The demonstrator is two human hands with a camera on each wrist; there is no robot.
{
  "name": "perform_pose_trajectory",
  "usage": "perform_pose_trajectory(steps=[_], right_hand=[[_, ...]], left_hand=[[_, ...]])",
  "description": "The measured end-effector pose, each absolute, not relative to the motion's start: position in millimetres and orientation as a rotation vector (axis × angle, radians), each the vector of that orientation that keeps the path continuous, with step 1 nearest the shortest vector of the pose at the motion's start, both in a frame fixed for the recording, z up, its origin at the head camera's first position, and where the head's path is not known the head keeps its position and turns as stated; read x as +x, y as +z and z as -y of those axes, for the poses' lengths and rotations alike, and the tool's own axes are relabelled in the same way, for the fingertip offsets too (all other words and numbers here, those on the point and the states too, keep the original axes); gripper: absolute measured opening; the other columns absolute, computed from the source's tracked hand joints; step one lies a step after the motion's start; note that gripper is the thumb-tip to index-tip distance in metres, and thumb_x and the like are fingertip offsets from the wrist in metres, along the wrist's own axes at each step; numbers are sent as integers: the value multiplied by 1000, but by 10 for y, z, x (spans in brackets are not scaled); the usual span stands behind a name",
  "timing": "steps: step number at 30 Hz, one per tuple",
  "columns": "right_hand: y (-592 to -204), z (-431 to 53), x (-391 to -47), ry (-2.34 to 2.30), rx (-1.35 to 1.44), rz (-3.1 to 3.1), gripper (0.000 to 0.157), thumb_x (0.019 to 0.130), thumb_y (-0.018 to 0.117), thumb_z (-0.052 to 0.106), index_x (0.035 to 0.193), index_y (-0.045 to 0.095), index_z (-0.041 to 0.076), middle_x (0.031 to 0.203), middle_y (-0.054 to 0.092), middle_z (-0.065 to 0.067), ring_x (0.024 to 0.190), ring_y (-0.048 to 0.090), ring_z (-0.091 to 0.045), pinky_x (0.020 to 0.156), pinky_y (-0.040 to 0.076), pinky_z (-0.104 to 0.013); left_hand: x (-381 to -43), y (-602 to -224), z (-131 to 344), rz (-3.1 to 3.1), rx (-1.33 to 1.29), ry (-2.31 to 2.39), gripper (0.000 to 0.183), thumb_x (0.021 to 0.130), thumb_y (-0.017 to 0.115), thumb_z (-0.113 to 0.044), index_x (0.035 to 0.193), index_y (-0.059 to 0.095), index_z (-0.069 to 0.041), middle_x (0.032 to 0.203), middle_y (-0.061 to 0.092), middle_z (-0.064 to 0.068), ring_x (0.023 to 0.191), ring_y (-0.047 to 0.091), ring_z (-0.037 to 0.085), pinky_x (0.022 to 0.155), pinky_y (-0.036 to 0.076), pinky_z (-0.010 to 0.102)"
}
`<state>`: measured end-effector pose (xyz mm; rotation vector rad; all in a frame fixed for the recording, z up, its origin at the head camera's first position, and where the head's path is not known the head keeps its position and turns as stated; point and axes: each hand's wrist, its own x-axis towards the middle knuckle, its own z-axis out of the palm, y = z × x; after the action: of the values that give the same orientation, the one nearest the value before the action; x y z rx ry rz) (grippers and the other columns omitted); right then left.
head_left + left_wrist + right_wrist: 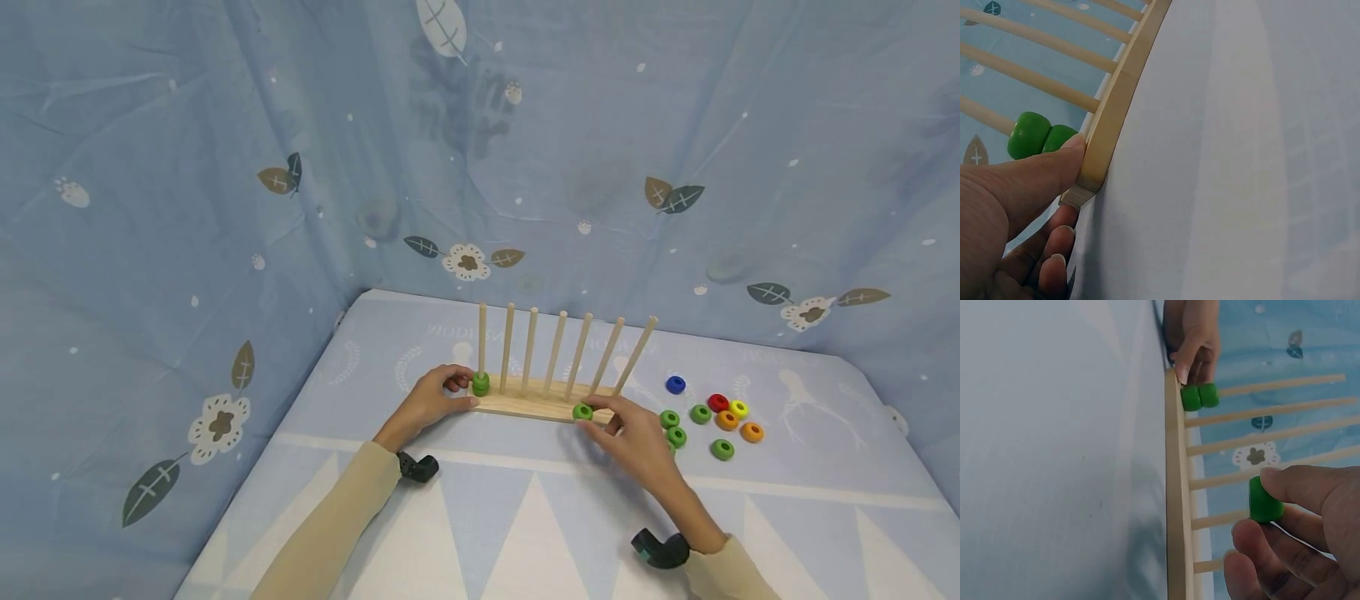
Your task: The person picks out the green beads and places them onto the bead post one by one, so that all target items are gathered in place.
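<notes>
A wooden peg stand [525, 406] has a row of several upright pegs on a long flat base. Two green beads [481, 387] sit stacked at the foot of its leftmost peg. My left hand [429, 403] holds the left end of the base, with the thumb [1054, 165] on the front edge beside those beads and the other fingers round the end. Between thumb and fingertips my right hand [636, 439] pinches a single green bead [1265, 503]. That bead is in front of the pegs toward the right end of the stand, apart from any peg.
Loose beads lie right of the stand: a blue bead [675, 389], a red bead [715, 406], a yellow bead [740, 414], orange beads [752, 438] and several green beads [722, 456]. A patterned cloth [495, 500] covers the table; blue curtains [585, 150] hang behind and beside it.
</notes>
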<state>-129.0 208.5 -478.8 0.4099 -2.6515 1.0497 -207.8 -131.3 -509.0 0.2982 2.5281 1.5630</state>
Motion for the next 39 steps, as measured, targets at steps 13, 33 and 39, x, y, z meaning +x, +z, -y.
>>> perform_pose_trajectory(steps=[13, 33, 39], right_hand=[[-4774, -1887, -1345, 1126, 513, 2612, 34, 83, 84, 18, 115, 74, 13, 102, 72, 2, 57, 55, -4, 49, 44, -25], [-4764, -1595, -1442, 1139, 571, 2638, 34, 85, 84, 24, 116, 75, 12, 101, 72, 4, 57, 54, -2, 50, 43, -25], [-4768, -1517, -1461, 1133, 583, 2640, 32, 85, 83, 24, 115, 75, 14, 98, 72, 7, 56, 53, -1, 49, 42, -25]], left_hand=[[-2078, -5087, 1304, -2518, 293, 1581, 44, 84, 84, -17, 124, 67, -13, 110, 62, 4, 99, 55, 21, 89, 44, 41], [-2085, -5092, 1313, -2537, 315, 1566, 43, 84, 84, -19, 124, 67, -14, 109, 62, 3, 98, 54, 21, 88, 44, 40], [-2071, -5111, 1325, -2530, 319, 1567, 45, 85, 84, -21, 125, 67, -13, 110, 62, 4, 99, 54, 21, 89, 45, 41]])
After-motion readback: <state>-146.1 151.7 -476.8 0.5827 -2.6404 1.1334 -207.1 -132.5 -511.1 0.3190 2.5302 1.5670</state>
